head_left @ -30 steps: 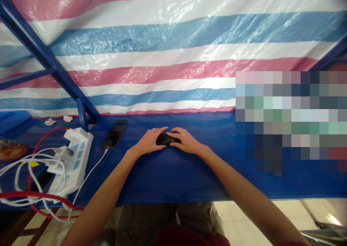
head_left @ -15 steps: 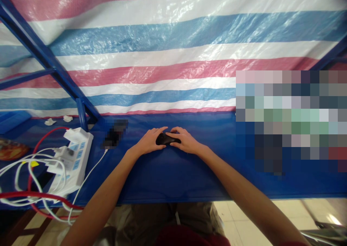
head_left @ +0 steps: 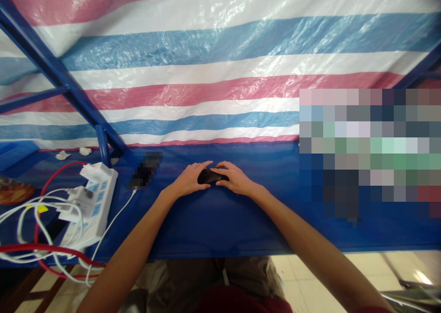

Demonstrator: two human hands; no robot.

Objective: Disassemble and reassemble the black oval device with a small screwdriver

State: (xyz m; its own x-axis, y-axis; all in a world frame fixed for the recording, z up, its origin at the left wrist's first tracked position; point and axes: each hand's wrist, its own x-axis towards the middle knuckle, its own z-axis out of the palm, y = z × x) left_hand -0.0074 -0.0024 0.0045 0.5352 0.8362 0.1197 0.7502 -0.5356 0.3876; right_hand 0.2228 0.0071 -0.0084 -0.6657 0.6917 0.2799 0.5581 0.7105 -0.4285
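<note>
A smooth, rounded black computer mouse [head_left: 213,177] lies sideways at the middle of the blue table [head_left: 220,225]. My left hand [head_left: 193,179] grips its left end, thumb on the near side and fingers curled on the far side. From the right, my right hand [head_left: 234,179] closes on the other end, its thumb and fingers around it. Parts of the mouse are covered by my fingers. It appears to rest on the tabletop or just above it; I cannot tell which.
A blurred phone [head_left: 146,170] lies to the left with a white cable [head_left: 117,216] plugged in. Farther left is a white power strip [head_left: 99,202] among tangled cables. Blue frame bars [head_left: 65,78] and a striped plastic sheet [head_left: 206,74] stand behind. Pixelated blocks hide the right side.
</note>
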